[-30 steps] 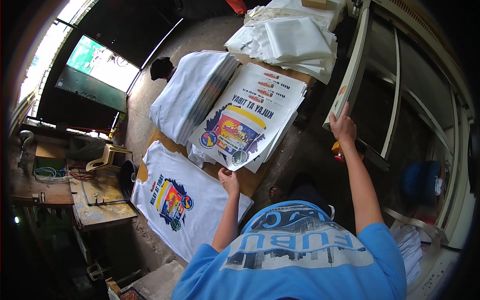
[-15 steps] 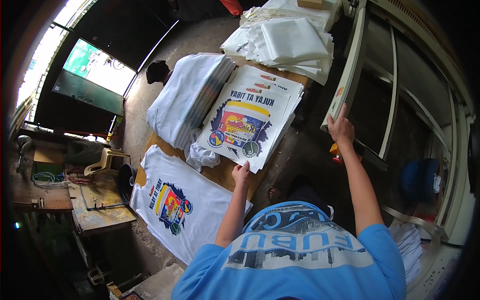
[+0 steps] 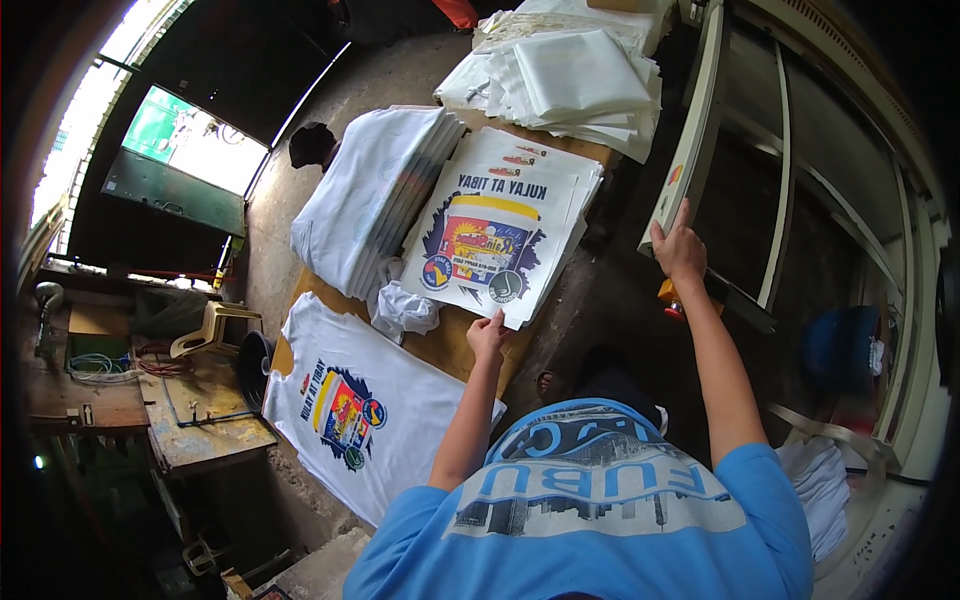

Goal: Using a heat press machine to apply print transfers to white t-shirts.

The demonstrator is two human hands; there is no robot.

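Observation:
My left hand (image 3: pixel 487 335) has its thumb and fingers closed at the near corner of the printed sheet (image 3: pixel 480 245). That sheet is white with a mirrored paint-bucket design and lies on top of a stack of similar sheets. My right hand (image 3: pixel 680 252) is around the near end of a long pale metal bar (image 3: pixel 692 150), index finger stretched along it; the bar belongs to a large framed machine. A white T-shirt (image 3: pixel 400 440) with a matching colour print lies flat to the left of my left forearm. Between shirt and sheets sits a crumpled white cloth (image 3: pixel 405 308).
A tall pile of folded white shirts (image 3: pixel 365 190) stands left of the sheets on the wooden table (image 3: pixel 450 345). Farther back are loose white sheets (image 3: pixel 580 80). A red-and-orange knob (image 3: pixel 670 297) is beside my right wrist. A beige stool (image 3: pixel 215 328) stands at left.
The top printed sheet has shifted slightly away from me, lying more evenly over the stack, and my left hand has moved a little with its corner. My right hand stays at the bar.

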